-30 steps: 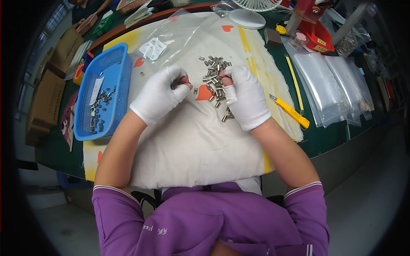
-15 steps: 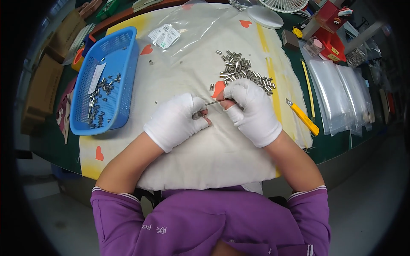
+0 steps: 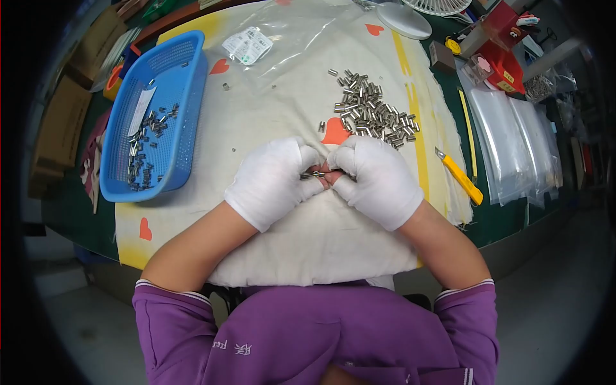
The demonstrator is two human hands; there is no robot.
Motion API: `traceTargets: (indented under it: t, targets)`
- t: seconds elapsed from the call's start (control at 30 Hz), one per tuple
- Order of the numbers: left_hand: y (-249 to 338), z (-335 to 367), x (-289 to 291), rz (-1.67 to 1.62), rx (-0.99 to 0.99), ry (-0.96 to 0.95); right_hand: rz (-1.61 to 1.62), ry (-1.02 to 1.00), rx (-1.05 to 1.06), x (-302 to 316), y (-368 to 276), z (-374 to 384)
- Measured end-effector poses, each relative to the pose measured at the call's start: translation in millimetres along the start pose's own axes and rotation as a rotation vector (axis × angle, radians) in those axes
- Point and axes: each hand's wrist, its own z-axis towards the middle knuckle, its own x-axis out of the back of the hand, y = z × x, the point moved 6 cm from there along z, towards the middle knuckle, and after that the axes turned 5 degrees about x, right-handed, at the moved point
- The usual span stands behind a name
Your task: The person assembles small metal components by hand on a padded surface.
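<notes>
Both my hands, in white fingerless-tip gloves, meet over the cloth in front of me. My left hand [image 3: 273, 183] is closed in a pinch on a thin metal rod [image 3: 312, 174], which shows between the bare fingertips. My right hand [image 3: 377, 181] is closed too, its fingertips pressed against those of the left at the rod's right end. Whatever small part the right fingers hold is mostly hidden. Just beyond the right hand lies a pile of small shiny metal cylinders [image 3: 366, 102], with a single cylinder [image 3: 321, 127] apart at its left.
A blue perforated basket [image 3: 186, 138] with more small metal cylinders stands at the left. A clear plastic bag with a white label [image 3: 248, 45] lies at the far side. To the right are a yellow utility knife [image 3: 461, 178], a yellow strip [image 3: 468, 135] and stacked clear bags [image 3: 513, 144].
My hands have come closer together and slightly nearer to me, so that the fingertips now meet. Less of the rod shows between them. The view has shifted a little.
</notes>
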Motion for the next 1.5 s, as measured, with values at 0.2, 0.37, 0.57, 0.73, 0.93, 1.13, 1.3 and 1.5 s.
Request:
traceTargets:
  t: [0.2, 0.37, 0.57, 0.73, 0.93, 1.13, 1.3, 1.5]
  targets:
    - [-8.5, -2.1, 11.3, -0.254, 0.109, -0.161, -0.041, -0.034, -0.015, -2.8, 2.0, -1.4]
    - [-20.2, -1.6, 10.8, -0.255, 0.099, -0.151, -0.03, -0.029, -0.011, -0.6, -0.6, -0.3]
    - [-28.9, 2.7, 2.5, -0.318, 0.198, -0.206, 0.036, -0.019, -0.03, 0.7, 1.1, -1.1]
    - [-29.4, 10.7, 2.7, -0.32, 0.327, -0.33, 0.103, -0.059, -0.049, 0.8, 3.6, -0.1]
    - [-25.5, 27.3, 4.9, -0.206, 0.343, -0.501, 0.162, -0.119, -0.167, -4.6, 8.9, 0.5]
    - [-17.8, 43.3, -4.1, 0.131, 0.272, -0.706, 0.15, -0.172, -0.26, -7.1, 14.3, 5.9]
    - [-18.4, 47.4, -12.8, 0.236, 0.267, -0.781, 0.157, -0.263, -0.27, -4.4, 15.6, 17.8]
    - [-13.2, 43.9, -3.3, 0.26, 0.282, -0.748, 0.076, -0.361, -0.322, -5.7, 11.3, 24.3]
